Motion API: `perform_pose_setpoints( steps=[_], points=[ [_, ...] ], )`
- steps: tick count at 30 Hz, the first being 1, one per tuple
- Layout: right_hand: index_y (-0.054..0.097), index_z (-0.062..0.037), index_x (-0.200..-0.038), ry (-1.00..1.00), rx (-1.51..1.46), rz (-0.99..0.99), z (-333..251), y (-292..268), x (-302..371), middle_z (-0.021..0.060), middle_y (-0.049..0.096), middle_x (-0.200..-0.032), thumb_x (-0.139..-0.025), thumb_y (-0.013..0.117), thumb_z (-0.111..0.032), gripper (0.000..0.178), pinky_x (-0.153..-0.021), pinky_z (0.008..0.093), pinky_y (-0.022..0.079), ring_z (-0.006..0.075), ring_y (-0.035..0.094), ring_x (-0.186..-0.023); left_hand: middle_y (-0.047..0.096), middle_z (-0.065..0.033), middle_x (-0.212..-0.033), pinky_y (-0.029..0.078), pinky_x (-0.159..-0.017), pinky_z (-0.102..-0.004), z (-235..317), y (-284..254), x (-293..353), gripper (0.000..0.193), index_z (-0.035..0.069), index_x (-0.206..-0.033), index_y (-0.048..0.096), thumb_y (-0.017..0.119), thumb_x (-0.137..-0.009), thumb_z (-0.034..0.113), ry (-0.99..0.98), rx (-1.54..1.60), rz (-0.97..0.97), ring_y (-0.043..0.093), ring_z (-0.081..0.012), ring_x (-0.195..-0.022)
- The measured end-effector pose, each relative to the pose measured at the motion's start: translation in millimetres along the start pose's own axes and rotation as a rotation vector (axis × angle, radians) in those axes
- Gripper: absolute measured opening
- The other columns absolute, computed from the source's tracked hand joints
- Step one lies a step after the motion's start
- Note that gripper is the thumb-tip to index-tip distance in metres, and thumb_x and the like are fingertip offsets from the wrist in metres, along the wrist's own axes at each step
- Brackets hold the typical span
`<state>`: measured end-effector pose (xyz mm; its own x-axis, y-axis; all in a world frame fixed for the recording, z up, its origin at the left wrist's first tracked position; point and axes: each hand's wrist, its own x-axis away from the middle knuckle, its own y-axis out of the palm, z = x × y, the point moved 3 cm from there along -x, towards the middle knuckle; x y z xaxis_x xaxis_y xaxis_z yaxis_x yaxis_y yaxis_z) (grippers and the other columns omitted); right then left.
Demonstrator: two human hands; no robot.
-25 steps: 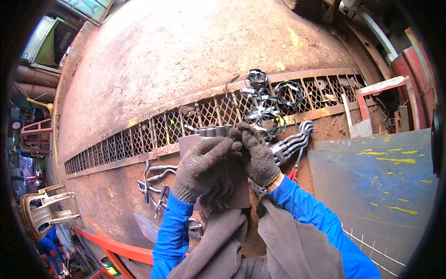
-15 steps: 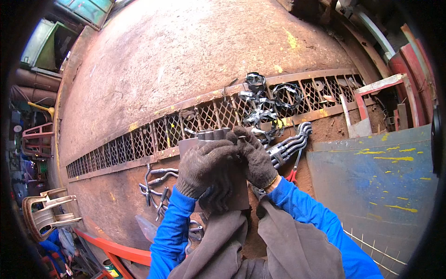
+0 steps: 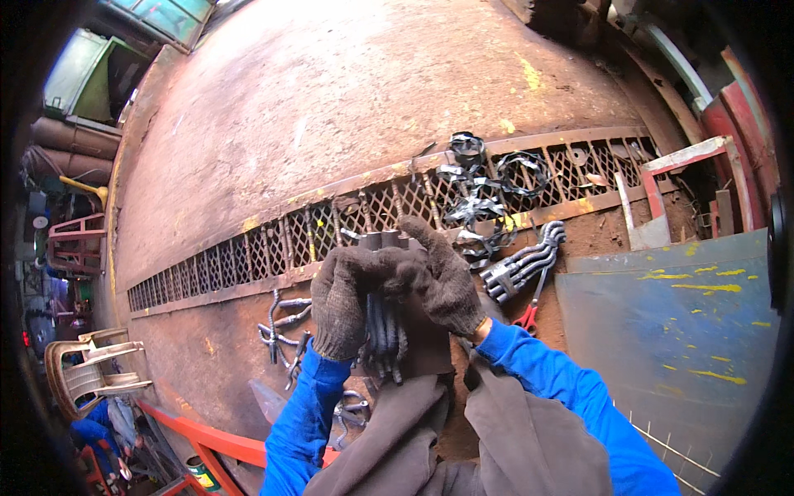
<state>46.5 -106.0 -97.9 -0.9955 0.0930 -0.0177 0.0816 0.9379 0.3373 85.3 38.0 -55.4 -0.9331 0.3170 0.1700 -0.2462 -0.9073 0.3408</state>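
Note:
Between my knees a bundle of bent dark grey tubes (image 3: 383,339) stands with its open ends up, in front of a flat brown plate (image 3: 428,341). My left hand (image 3: 341,302), in a dark knit glove, wraps round the bundle's left side near the top. My right hand (image 3: 447,289), gloved alike, closes on the upper right of the same bundle, its thumb side raised beside the tube ends. The fingers of both hands meet across the tubes and partly hide them. To the right lies another bundle of bent tubes (image 3: 529,258), bound together, with red-handled scissors (image 3: 527,319) beside it.
Tangled black strips (image 3: 475,207) lie over a rusty floor grate (image 3: 265,250). Loose bent tubes (image 3: 285,326) are on the left. A large metal sheet (image 3: 662,318) sits at right, a red rail (image 3: 207,434) at lower left, near a plastic chair (image 3: 91,368) and another person (image 3: 95,438).
My hands have shifted slightly on the tubes; the right thumb side now stands higher and the left fingers curl further round. The whole view has swung slightly, moving the surroundings rightward.

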Motion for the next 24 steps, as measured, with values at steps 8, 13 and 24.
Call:
perform_pose_setpoints(
  steps=[8, 13, 24],
  points=[
    [0.064, -0.0035, -0.132, -0.206, 0.377, -0.114, -3, -7, -1, 0.0151, 0.07, -0.125, -0.099, 0.064, -0.011, 0.034, -0.098, 0.0347, 0.052, 0.0232, 0.069, -0.112, 0.069, -0.008, -0.099, 0.056, -0.088, -0.0365, -22, -29, -2, 0.027, 0.006, -0.105, 0.062, 0.049, -0.108, 0.029, -0.036, 0.224, 0.105, 0.066, -0.0191, -0.093],
    [0.068, -0.0028, -0.125, -0.002, 0.185, -0.086, -9, 2, -21, 0.0108, 0.073, -0.117, -0.102, 0.062, -0.022, 0.03, -0.094, 0.0332, 0.053, 0.0179, 0.068, -0.107, 0.068, -0.0041, -0.092, 0.053, -0.08, -0.0305, 13, -33, -14, 0.033, 0.005, -0.102, 0.065, 0.049, -0.108, 0.033, -0.019, -0.21, 0.052, 0.062, -0.0141, -0.084],
    [0.066, -0.0008, -0.109, 0.194, 0.125, -0.175, -6, 8, -44, 0.0057, 0.069, -0.096, -0.108, 0.052, -0.03, 0.032, -0.082, 0.0309, 0.052, 0.014, 0.062, -0.09, 0.07, -0.0128, -0.098, 0.053, -0.084, -0.037, 44, -10, -5, 0.006, 0.003, -0.094, 0.068, 0.064, -0.092, 0.008, 0.57, -1.127, -0.249, 0.068, -0.0285, -0.092]
  ],
)
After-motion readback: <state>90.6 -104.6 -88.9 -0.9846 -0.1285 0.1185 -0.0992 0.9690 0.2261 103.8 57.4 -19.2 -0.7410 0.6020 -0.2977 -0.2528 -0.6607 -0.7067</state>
